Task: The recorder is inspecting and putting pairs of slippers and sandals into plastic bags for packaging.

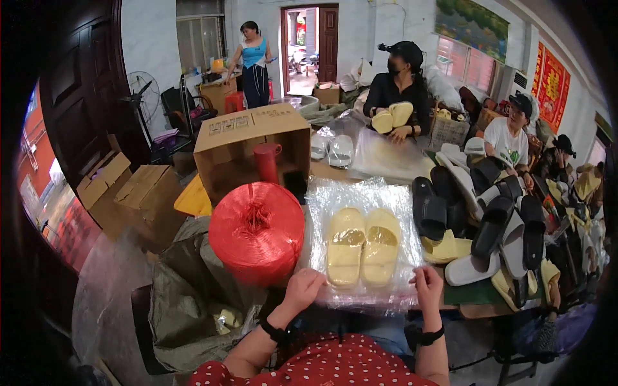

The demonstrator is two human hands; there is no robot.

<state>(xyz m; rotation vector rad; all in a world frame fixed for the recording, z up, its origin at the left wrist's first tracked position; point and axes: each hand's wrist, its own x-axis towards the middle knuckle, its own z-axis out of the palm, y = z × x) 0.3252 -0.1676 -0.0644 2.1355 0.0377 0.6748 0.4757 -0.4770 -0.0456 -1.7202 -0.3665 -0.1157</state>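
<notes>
A pair of pale yellow slippers [346,254] lies side by side inside a clear plastic bag [402,219], flat on the table in front of me. My left hand [302,293] is closed on the bag's near left corner, fingers curled at its edge. At the near right corner, my right hand [427,283] pinches the bag's edge between thumb and fingers. More clear bags seem to be stacked beneath this one. Just left of the bag stands a big roll of red plastic twine [257,228].
An open cardboard box [257,125] holding a red cylinder [266,162] stands behind the twine. Black, white and yellow slippers [496,225] pile up on the right. Across the table a person in black [399,90] holds yellow slippers. A green-grey sack [183,293] hangs at lower left.
</notes>
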